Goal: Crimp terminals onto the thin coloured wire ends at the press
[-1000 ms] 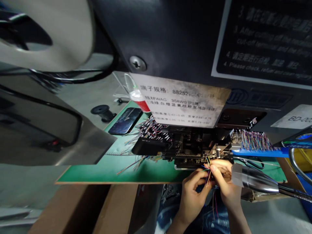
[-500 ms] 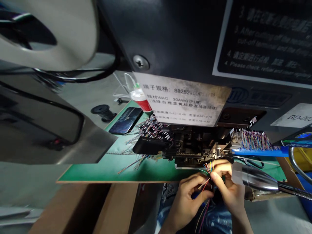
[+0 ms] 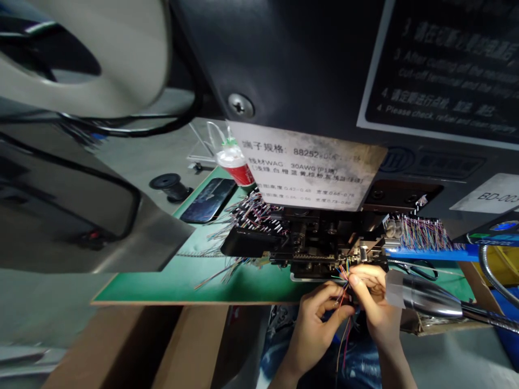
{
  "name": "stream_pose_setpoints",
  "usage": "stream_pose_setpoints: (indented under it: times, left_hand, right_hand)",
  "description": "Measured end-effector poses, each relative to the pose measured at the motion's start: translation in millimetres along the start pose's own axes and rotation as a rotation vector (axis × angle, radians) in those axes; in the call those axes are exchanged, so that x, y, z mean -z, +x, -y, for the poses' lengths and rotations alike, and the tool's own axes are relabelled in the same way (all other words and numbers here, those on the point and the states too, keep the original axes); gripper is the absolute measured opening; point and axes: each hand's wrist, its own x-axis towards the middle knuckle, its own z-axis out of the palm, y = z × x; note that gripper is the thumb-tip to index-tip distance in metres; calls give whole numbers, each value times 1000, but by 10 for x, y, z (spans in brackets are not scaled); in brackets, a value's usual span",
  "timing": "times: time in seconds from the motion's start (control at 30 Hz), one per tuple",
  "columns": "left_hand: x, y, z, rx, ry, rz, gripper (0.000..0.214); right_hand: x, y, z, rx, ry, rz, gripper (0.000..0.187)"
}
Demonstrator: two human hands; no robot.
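My left hand (image 3: 318, 319) and my right hand (image 3: 371, 294) are both pinched on a bundle of thin coloured wires (image 3: 344, 281) just in front of the black crimping die (image 3: 324, 246) of a terminal machine. The wire tips fan out near the die's front edge. The loose ends of the wires hang down between my wrists. A paper spec label (image 3: 308, 167) hangs above the die.
A green mat (image 3: 170, 278) covers the bench. On it lie a phone (image 3: 208, 200), a black spool (image 3: 170, 186), a red-and-white bottle (image 3: 235, 165) and piles of cut wires (image 3: 251, 213). A blue rack of wires (image 3: 421, 243), scissors (image 3: 417, 268) and a metal lamp head (image 3: 425, 300) stand at right.
My hands lowered and spread the wires half a second ago, then came back up to the die's front edge. The camera shifted slightly.
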Motion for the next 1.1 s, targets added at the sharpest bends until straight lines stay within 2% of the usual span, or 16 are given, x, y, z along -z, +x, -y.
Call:
stream_pose_setpoints:
  times: [0.4,0.5,0.63,0.7,0.8,0.97,1.1]
  left_hand:
    - [3,3,-13,27,29,-4,4]
    - [55,-26,-46,55,4,37,4]
    - [152,-62,-63,164,-120,156,11]
    - [172,-63,-45,202,-175,189,16]
    - [149,-44,-2,228,-203,168,21]
    - [68,-4,13,112,-77,65,13]
    - [44,15,-21,35,-16,30,6]
  right_hand:
    - [-4,-2,-3,13,-66,13,16]
    - [22,-1,82,83,-126,24,13]
    - [76,12,225,155,-150,126,17]
    - [82,8,252,96,-85,150,20]
    - [50,-14,234,-37,9,99,11]
    - [-16,-30,139,-72,20,20,15]
    - [-14,-8,81,-44,-4,39,16]
